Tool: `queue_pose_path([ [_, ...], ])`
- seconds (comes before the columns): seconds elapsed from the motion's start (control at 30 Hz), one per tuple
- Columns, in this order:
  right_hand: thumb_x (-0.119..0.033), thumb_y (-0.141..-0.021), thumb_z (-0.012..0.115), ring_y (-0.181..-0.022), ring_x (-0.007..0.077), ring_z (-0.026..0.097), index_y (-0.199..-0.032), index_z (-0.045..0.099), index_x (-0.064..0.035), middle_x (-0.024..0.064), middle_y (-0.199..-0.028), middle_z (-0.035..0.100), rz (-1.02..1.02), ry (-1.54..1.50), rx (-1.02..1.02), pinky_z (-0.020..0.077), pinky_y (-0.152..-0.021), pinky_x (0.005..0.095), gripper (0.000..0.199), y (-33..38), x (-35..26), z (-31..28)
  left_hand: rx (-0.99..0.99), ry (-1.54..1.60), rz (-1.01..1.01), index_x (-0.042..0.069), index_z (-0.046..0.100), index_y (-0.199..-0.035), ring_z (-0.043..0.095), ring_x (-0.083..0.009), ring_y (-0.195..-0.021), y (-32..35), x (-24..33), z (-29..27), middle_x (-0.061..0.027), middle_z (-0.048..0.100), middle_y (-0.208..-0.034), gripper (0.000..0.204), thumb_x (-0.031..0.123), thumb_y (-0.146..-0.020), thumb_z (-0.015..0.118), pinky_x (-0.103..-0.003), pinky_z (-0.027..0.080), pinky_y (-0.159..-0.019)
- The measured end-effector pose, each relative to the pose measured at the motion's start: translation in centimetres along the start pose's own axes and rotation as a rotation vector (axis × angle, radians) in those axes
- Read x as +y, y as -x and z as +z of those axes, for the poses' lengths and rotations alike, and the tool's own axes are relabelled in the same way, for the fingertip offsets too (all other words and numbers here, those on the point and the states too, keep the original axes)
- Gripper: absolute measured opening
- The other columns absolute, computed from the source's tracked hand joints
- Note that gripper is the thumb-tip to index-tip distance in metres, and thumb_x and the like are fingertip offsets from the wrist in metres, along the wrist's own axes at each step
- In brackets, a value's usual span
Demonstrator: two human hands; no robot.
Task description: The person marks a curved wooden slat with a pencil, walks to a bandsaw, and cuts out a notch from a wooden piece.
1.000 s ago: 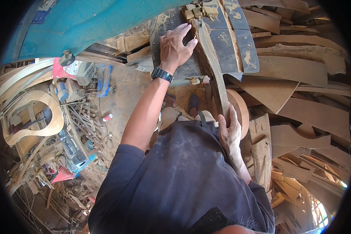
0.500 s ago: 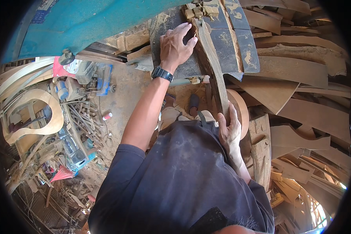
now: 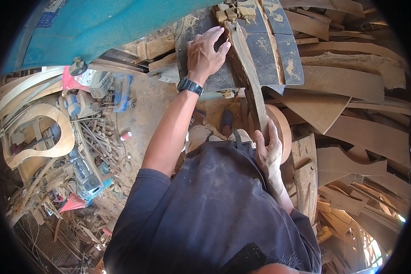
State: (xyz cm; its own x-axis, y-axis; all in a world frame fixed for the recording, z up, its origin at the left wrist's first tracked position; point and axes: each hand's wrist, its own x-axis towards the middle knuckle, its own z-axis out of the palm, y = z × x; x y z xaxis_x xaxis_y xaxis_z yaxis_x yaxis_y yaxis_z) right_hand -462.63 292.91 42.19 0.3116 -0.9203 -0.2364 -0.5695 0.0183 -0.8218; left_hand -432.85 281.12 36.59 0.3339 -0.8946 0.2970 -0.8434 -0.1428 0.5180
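A long, rough-sided wooden plank (image 3: 250, 68) lies lengthwise across a dark, worn saw table (image 3: 265, 50), its near end reaching past the table edge toward my body. My left hand (image 3: 208, 52), with a black watch on the wrist, bends its fingers and thumb against the plank's left side. Just ahead of those fingertips, a brass-coloured guide block (image 3: 235, 14) stands over the plank's far end. My right hand (image 3: 269, 148) grips the near end, thumb on the left and fingers along the right; part of the palm is hidden.
A teal machine housing (image 3: 118, 27) fills the upper left. Curved wooden boards (image 3: 347, 82) are piled high on the right, close to the table. At left lie a guitar-shaped wooden frame (image 3: 66, 137), scrap sticks and a blue tool (image 3: 122, 93). A round wooden piece (image 3: 284, 132) stands beside my right hand.
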Motion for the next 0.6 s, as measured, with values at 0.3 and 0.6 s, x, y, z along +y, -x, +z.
queue_pose_path([
  [0.3, -0.016, -0.099, 0.061, -0.126, 0.0399, 0.061, -0.145, 0.048, 0.0037, 0.0274, -0.135, 0.062, 0.001, 0.009, 0.006, 0.049, -0.105, 0.0419, 0.051, -0.29, -0.26, 0.04, 0.02, 0.005, 0.009, 0.019, 0.063, -0.137, 0.06, -0.0289, -0.119, 0.01, -0.1, 0.15, -0.0001, 0.062, -0.143, 0.048, 0.044, -0.097, 0.063, -0.046, 0.042, -0.102],
  [0.6, -0.017, -0.099, 0.06, -0.128, 0.0401, 0.06, -0.145, 0.048, 0.0039, 0.0272, -0.137, 0.06, -0.018, 0.014, 0.011, 0.0479, -0.106, 0.0424, 0.052, -0.49, -0.31, 0.16, 0.038, 0.003, 0.02, 0.019, 0.064, -0.136, 0.061, -0.0289, -0.118, -0.05, -0.23, 0.29, -0.0003, 0.063, -0.141, 0.046, 0.045, -0.098, 0.062, -0.046, 0.042, -0.101],
])
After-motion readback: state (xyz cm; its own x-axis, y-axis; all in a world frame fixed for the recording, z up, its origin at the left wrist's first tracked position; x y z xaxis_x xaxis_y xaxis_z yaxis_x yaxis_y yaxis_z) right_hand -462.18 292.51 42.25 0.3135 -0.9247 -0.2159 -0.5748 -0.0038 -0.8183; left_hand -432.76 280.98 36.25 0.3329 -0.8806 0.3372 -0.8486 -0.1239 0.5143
